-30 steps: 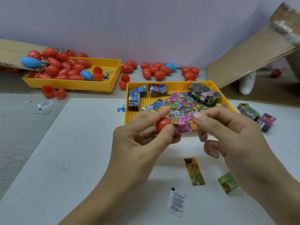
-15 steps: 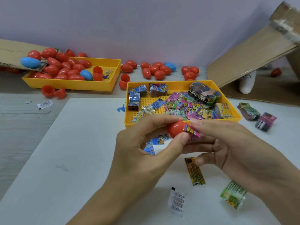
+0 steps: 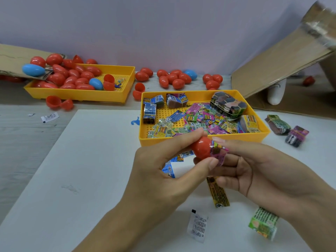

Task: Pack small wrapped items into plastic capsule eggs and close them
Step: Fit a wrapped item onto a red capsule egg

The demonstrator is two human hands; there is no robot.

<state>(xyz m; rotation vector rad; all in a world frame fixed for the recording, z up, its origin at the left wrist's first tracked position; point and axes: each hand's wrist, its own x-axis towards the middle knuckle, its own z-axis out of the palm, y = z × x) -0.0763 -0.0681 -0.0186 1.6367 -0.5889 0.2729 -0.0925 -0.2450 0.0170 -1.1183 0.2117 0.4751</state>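
Near edge of desk: white sachet [image 3: 197, 225] lies flat on the white sheet [image 3: 87, 160]; green wrapped item [image 3: 263, 225] beside it toward the right; yellow printed strip [image 3: 218, 192] just behind, partly under the hands.
Left hand: left hand [image 3: 160, 171] grips a red capsule half [image 3: 201, 147], thumb below, forefinger over the top, open mouth turned to the right.
Right hand: right hand [image 3: 254, 171] pinches a pink wrapped item [image 3: 219, 151] at the mouth of the capsule half; fingertips touch the wrapper, lower fingers curled underneath.
Task thing: the pink wrapped item sits partly inside the capsule half, the rest sticking out, held above the sheet just in front of the near tray.
Under the hands: blue printed packets [image 3: 171, 166] lie on the sheet, mostly hidden.
Mid desk: near yellow tray [image 3: 200, 140] holds loose coloured wrappers, small blue boxes at its left end, a dark hexagon-patterned bundle [image 3: 228, 105] at its far right corner.
Right of tray: two banded bundles [image 3: 286, 129] on the sheet.
Far left: second yellow tray [image 3: 78, 96] heaped with red eggs [image 3: 72, 77] and two blue ones; open red halves [image 3: 59, 102] in front of it.
Far edge: cluster of closed red eggs [image 3: 174, 79] by the wall.
Far right corner: tilted cardboard flap [image 3: 281, 70].
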